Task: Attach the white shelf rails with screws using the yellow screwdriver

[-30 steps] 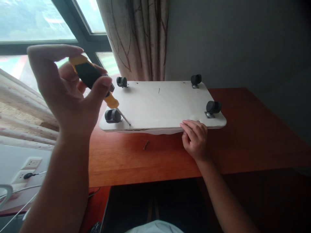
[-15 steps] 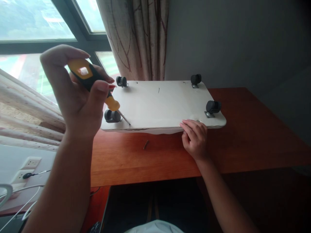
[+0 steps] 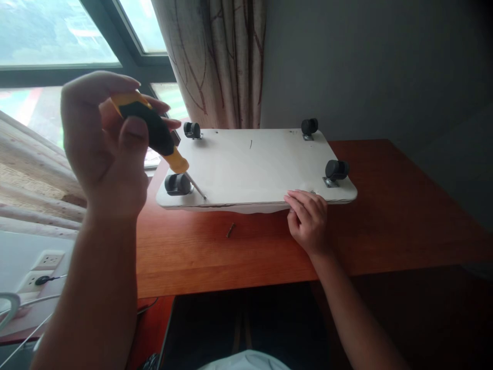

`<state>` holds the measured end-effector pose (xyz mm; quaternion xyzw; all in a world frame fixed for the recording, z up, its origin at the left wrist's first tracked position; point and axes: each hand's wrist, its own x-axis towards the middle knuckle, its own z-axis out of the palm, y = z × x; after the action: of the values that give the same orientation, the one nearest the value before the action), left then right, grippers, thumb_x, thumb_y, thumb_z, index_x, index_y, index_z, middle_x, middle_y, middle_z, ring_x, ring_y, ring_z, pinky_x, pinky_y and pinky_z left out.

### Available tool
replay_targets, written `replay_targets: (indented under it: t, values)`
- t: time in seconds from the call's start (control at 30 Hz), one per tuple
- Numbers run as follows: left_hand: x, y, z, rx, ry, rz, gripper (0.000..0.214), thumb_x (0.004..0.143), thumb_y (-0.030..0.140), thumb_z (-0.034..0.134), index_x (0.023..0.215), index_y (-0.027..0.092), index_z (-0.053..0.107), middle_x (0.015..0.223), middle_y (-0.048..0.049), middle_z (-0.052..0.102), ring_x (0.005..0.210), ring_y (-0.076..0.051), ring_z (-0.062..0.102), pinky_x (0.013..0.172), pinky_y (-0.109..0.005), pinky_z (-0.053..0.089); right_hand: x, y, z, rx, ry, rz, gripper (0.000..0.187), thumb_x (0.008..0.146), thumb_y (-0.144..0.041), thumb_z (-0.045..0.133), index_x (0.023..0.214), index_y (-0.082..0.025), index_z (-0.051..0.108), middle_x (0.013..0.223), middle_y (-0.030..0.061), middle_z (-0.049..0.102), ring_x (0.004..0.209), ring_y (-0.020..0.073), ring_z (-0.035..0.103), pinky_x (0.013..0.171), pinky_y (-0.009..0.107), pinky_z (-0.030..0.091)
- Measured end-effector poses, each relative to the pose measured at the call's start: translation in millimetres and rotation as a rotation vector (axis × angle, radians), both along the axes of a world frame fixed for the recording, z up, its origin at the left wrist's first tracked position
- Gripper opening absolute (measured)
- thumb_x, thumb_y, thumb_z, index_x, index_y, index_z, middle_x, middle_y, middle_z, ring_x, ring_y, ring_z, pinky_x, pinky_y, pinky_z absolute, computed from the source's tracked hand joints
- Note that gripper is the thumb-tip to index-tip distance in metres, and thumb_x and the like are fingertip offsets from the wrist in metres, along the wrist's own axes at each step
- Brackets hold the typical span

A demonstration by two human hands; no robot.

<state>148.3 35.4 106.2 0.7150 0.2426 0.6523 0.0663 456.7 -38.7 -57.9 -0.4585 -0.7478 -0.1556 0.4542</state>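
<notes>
My left hand (image 3: 106,149) is wrapped round the yellow and black handle of a screwdriver (image 3: 156,131), fingers on its top end and thumb along its side. The shaft slants down to the right, its tip meeting the white board (image 3: 246,169) near the front left edge, at a small dark spot beside a black caster wheel (image 3: 177,184). At the board's front edge, right of middle, my right hand (image 3: 308,218) grips with bent fingers on the top face and the thumb below. A small screw (image 3: 230,229) lies on the table in front of the board.
Three more caster wheels stand on the board: back left (image 3: 191,130), back right (image 3: 309,126) and front right (image 3: 337,170). Beneath is a reddish-brown wooden table (image 3: 385,216). A curtain (image 3: 219,67) and window are behind; a wall socket (image 3: 48,260) with cables is at lower left.
My left fingers and thumb have shifted round the screwdriver handle, and the handle has turned so more black shows. The tip stays at the same spot. My right hand has kept its place.
</notes>
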Motion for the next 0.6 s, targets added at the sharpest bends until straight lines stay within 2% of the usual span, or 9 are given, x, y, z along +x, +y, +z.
replay_targets:
  t: [0.07, 0.13, 0.23, 0.33, 0.4, 0.47, 0.5, 0.6]
  values:
    - [1.3, 1.8, 0.2, 0.058, -0.013, 0.044, 0.050, 0.071, 0.050, 0.084, 0.109, 0.024, 0.065, 0.087, -0.0004, 0.058, 0.077, -0.016, 0.068, 0.066, -0.037, 0.064, -0.4, -0.2, 0.7, 0.006, 0.001, -0.001, 0.043, 0.083, -0.001, 0.053, 0.117, -0.024, 0.064, 0.116, 0.0049, 0.072, 0.114, 0.0203, 0.065, 0.102, 0.039, 0.044]
    - [-1.9, 6.0, 0.4, 0.117, 0.022, 0.083, 0.059, 0.063, 0.053, 0.088, 0.107, 0.021, 0.066, 0.091, 0.0007, 0.055, 0.077, -0.014, 0.067, 0.069, -0.039, 0.063, -0.5, -0.5, 0.7, 0.008, 0.001, -0.002, 0.043, 0.083, -0.001, 0.053, 0.117, -0.024, 0.064, 0.116, 0.0048, 0.072, 0.114, 0.0202, 0.065, 0.102, 0.039, 0.044]
    - [-10.5, 11.8, 0.7, 0.117, 0.100, 0.088, 0.058, 0.070, 0.053, 0.083, 0.114, 0.020, 0.065, 0.096, 0.0001, 0.053, 0.086, -0.017, 0.069, 0.073, -0.046, 0.062, 0.0, -1.0, 0.0, 0.003, 0.002, 0.004, 0.044, 0.082, 0.000, 0.055, 0.118, -0.024, 0.063, 0.116, 0.0046, 0.072, 0.114, 0.0202, 0.065, 0.102, 0.039, 0.043]
    - [-13.0, 10.8, 0.5, 0.091, 0.162, 0.036, 0.065, 0.071, 0.056, 0.082, 0.123, 0.023, 0.063, 0.098, -0.0017, 0.055, 0.094, -0.021, 0.068, 0.076, -0.049, 0.062, 0.5, -1.3, -0.8, -0.003, 0.003, 0.005, 0.045, 0.082, 0.000, 0.054, 0.118, -0.024, 0.063, 0.117, 0.0046, 0.072, 0.115, 0.0197, 0.065, 0.103, 0.039, 0.043]
    - [-9.1, 6.8, -0.2, 0.071, 0.129, 0.040, 0.059, 0.077, 0.055, 0.078, 0.124, 0.023, 0.063, 0.099, -0.0028, 0.056, 0.095, -0.019, 0.066, 0.078, -0.047, 0.061, 0.5, -1.3, -0.9, -0.006, 0.001, 0.001, 0.044, 0.082, -0.001, 0.053, 0.118, -0.025, 0.063, 0.117, 0.0045, 0.071, 0.115, 0.0193, 0.065, 0.104, 0.038, 0.042]
    - [-4.1, 3.4, -1.2, 0.079, 0.059, 0.066, 0.049, 0.083, 0.051, 0.074, 0.123, 0.024, 0.064, 0.100, -0.0027, 0.055, 0.086, -0.014, 0.065, 0.075, -0.042, 0.061, 0.4, -1.2, -0.5, -0.012, -0.002, -0.002, 0.044, 0.083, -0.002, 0.052, 0.119, -0.025, 0.064, 0.118, 0.0043, 0.071, 0.116, 0.0193, 0.064, 0.105, 0.038, 0.042]
    - [-2.4, 2.8, -1.5, 0.093, 0.029, 0.083, 0.049, 0.081, 0.050, 0.076, 0.120, 0.024, 0.065, 0.099, -0.0022, 0.055, 0.082, -0.013, 0.064, 0.072, -0.038, 0.060, 0.3, -1.2, -0.2, -0.013, -0.003, -0.002, 0.044, 0.083, -0.002, 0.052, 0.119, -0.025, 0.063, 0.118, 0.0044, 0.071, 0.116, 0.0195, 0.064, 0.104, 0.038, 0.042]
    - [-2.7, 5.6, -1.4, 0.149, -0.006, 0.182, 0.062, 0.054, 0.037, 0.096, 0.108, 0.021, 0.070, 0.091, 0.0002, 0.058, 0.076, -0.011, 0.061, 0.062, -0.025, 0.056, -0.1, -1.1, 1.0, -0.004, -0.003, 0.003, 0.044, 0.083, -0.002, 0.052, 0.119, -0.025, 0.063, 0.117, 0.0050, 0.071, 0.115, 0.0201, 0.065, 0.103, 0.038, 0.043]
